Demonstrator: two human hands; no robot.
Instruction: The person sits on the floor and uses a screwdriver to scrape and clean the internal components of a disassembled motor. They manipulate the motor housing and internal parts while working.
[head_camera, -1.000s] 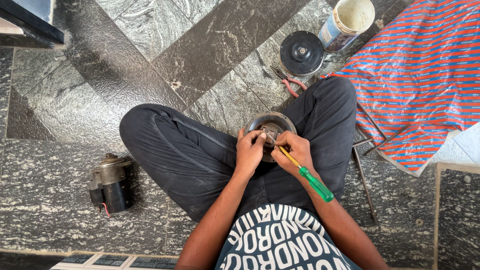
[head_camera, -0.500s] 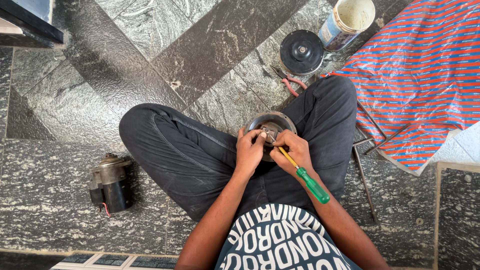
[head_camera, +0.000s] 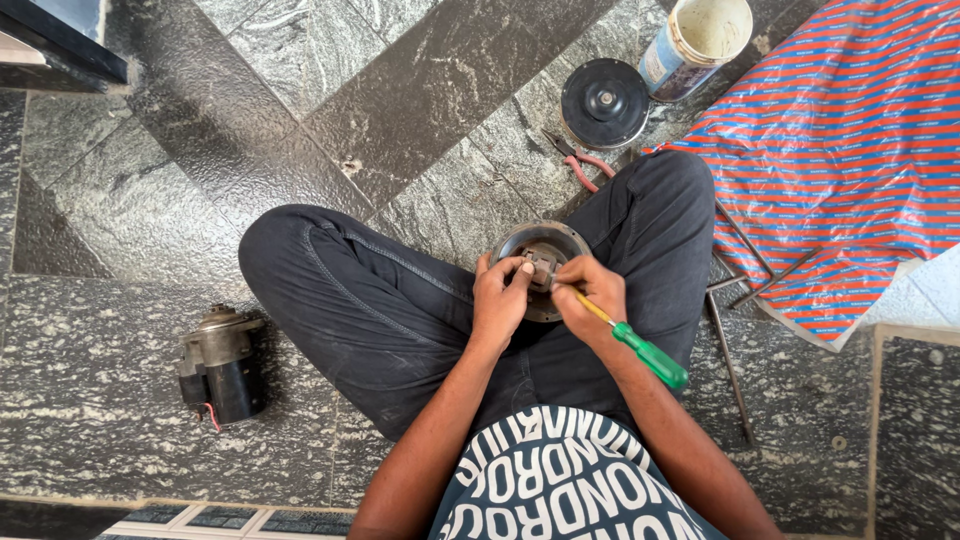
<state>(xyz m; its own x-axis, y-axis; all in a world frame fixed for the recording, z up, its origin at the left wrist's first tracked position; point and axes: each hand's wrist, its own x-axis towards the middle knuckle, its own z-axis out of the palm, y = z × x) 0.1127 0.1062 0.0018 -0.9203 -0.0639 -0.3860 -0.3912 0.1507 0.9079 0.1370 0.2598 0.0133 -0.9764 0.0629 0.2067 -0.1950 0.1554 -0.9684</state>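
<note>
Bright even daylight, soft shadows, sharp focus.

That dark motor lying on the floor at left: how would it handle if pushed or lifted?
The dark cylindrical metal motor looks solid, so probably heavy for its size. It lies on its side on polished stone floor, so a push may roll or slide it. Its red wire looks floppy.

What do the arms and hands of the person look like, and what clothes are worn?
Both arms are bare from the short sleeves down. The left hand and the right hand wear no gloves, and no ring, watch or bracelet is visible. The person wears a dark T-shirt with large white letters and dark trousers.
</note>
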